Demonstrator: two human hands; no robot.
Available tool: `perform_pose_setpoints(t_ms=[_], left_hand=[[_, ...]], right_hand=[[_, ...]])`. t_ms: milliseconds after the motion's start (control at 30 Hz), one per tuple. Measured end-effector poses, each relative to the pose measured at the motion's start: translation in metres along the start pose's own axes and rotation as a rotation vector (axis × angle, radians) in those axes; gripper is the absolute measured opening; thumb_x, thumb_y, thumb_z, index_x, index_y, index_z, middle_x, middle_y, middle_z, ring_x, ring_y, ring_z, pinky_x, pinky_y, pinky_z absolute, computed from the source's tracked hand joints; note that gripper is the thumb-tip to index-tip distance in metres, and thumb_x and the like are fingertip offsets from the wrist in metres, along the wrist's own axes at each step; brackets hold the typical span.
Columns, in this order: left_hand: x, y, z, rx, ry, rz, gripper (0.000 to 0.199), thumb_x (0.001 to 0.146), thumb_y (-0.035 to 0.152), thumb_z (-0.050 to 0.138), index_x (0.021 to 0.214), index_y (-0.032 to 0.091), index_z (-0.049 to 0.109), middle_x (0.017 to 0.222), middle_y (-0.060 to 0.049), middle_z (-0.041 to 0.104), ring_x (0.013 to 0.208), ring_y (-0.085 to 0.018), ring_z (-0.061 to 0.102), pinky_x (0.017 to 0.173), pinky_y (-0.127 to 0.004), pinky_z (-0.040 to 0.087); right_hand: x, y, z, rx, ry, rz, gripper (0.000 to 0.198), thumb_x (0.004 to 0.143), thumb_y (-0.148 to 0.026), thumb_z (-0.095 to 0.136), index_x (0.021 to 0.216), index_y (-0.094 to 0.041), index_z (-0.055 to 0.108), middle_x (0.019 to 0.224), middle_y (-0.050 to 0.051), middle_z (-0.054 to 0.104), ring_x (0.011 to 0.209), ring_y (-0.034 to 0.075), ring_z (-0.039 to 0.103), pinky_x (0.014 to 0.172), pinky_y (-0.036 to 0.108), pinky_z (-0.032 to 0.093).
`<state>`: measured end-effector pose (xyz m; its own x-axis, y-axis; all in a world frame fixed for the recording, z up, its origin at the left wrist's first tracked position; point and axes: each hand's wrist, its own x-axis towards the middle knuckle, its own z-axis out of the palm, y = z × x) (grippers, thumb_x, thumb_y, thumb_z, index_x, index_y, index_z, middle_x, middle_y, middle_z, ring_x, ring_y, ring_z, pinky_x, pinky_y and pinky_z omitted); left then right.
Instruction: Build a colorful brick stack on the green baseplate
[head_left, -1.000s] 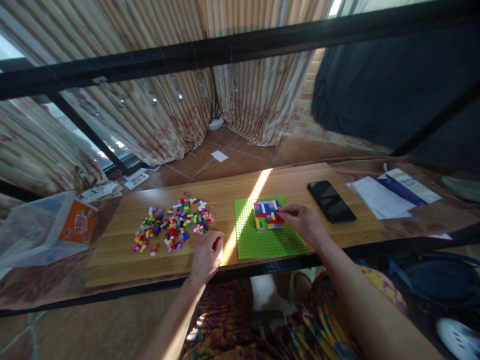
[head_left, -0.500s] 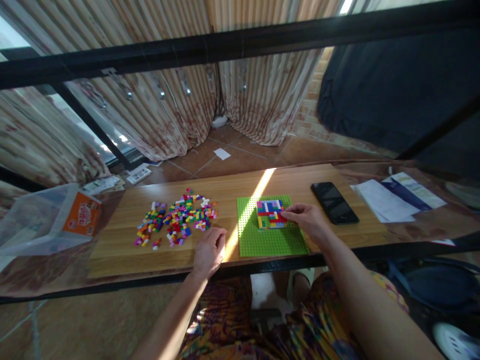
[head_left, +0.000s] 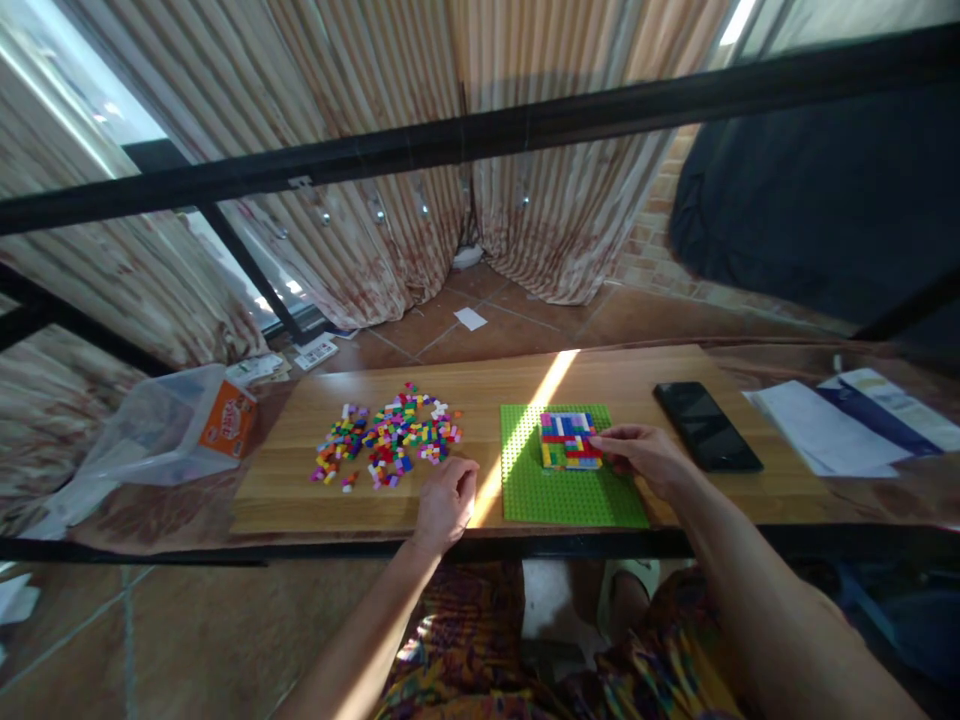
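Observation:
My right hand pinches a small red toy brick at the right edge of a flat block of coloured bricks. That block, mostly blue, red, yellow and green, sits on a green studded baseplate. Whether the pinched brick is pressed down cannot be made out. My left hand rests at the table's front edge, left of the baseplate, with its fingers curled closed. What lies inside those fingers, if anything, is hidden. Loose bricks of many colours lie spread beyond it to the left.
A black phone lies right of the baseplate on the wooden tabletop. Papers are farther right. At the far left stands a clear plastic box with an orange label. A dark bar crosses beyond the table.
The whole view has shifted, so the table and things appear farther right and slightly lower. Both hands keep about the same places relative to the baseplate and the loose bricks.

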<state>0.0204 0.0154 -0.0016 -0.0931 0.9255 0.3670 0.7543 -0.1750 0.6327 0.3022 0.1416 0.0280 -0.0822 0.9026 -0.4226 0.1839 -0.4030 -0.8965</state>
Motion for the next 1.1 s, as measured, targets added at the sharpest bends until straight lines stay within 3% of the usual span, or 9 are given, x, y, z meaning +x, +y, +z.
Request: perform_pose_setpoints(t_ms=[133, 267, 467, 667, 767, 967, 1100], left_hand=[[0.013, 0.002, -0.01, 0.085, 0.083, -0.042, 0.014, 0.086, 0.014, 0.05, 0.091, 0.019, 0.062, 0.089, -0.005, 0.067, 0.087, -0.017, 0.062, 0.079, -0.028, 0.049], [0.048, -0.004, -0.02, 0.289, 0.103, -0.068, 0.016, 0.086, 0.017, 0.052, 0.098, 0.018, 0.062, 0.097, -0.007, 0.066, 0.095, -0.019, 0.06, 0.087, -0.031, 0.048], [0.1, -0.017, -0.013, 0.564, -0.12, -0.1, 0.019, 0.084, 0.017, 0.052, 0.094, 0.016, 0.067, 0.096, -0.01, 0.067, 0.099, -0.022, 0.059, 0.093, -0.034, 0.044], [0.113, -0.016, -0.01, 0.613, -0.198, -0.143, 0.015, 0.08, 0.013, 0.055, 0.084, 0.017, 0.069, 0.091, -0.01, 0.068, 0.093, -0.023, 0.061, 0.086, -0.034, 0.046], [0.106, -0.004, -0.011, 0.453, -0.131, -0.106, 0.014, 0.083, 0.015, 0.054, 0.082, 0.017, 0.068, 0.087, -0.009, 0.069, 0.089, -0.022, 0.062, 0.084, -0.034, 0.047], [0.066, 0.05, 0.013, -0.346, -0.074, -0.167, 0.012, 0.083, 0.024, 0.06, 0.089, 0.018, 0.068, 0.085, -0.002, 0.071, 0.077, -0.015, 0.065, 0.072, -0.026, 0.051], [0.048, 0.083, 0.03, -0.464, -0.028, -0.131, 0.01, 0.081, 0.021, 0.061, 0.088, 0.018, 0.068, 0.083, -0.001, 0.071, 0.077, -0.013, 0.065, 0.073, -0.025, 0.053]], right_hand=[[-0.001, 0.002, 0.001, -0.022, 0.025, -0.011, 0.045, 0.045, -0.046, 0.087, 0.071, -0.013, 0.071, 0.059, 0.002, 0.064, 0.051, 0.008, 0.051, 0.045, 0.021, 0.04], [-0.003, 0.001, 0.0, -0.008, 0.02, -0.092, 0.044, 0.049, -0.05, 0.084, 0.067, -0.014, 0.069, 0.055, 0.001, 0.06, 0.049, 0.008, 0.047, 0.044, 0.021, 0.038], [-0.005, -0.005, -0.002, 0.059, 0.097, -0.185, 0.043, 0.049, -0.054, 0.082, 0.064, -0.016, 0.066, 0.056, 0.001, 0.059, 0.049, 0.008, 0.046, 0.043, 0.021, 0.038], [-0.004, -0.009, -0.005, 0.161, 0.136, -0.227, 0.042, 0.052, -0.053, 0.081, 0.063, -0.016, 0.065, 0.058, 0.001, 0.058, 0.051, 0.008, 0.047, 0.045, 0.021, 0.037], [-0.008, -0.012, -0.006, 0.187, 0.135, -0.294, 0.04, 0.057, -0.053, 0.079, 0.065, -0.016, 0.066, 0.058, 0.001, 0.058, 0.051, 0.008, 0.046, 0.046, 0.022, 0.036], [-0.033, -0.021, 0.004, 0.147, -0.076, -0.392, 0.032, 0.066, -0.049, 0.076, 0.072, -0.018, 0.069, 0.06, -0.001, 0.058, 0.055, 0.009, 0.045, 0.052, 0.023, 0.038], [-0.05, -0.022, 0.018, 0.108, -0.222, -0.398, 0.031, 0.069, -0.047, 0.075, 0.078, -0.018, 0.071, 0.065, 0.0, 0.062, 0.058, 0.009, 0.047, 0.053, 0.024, 0.038]])
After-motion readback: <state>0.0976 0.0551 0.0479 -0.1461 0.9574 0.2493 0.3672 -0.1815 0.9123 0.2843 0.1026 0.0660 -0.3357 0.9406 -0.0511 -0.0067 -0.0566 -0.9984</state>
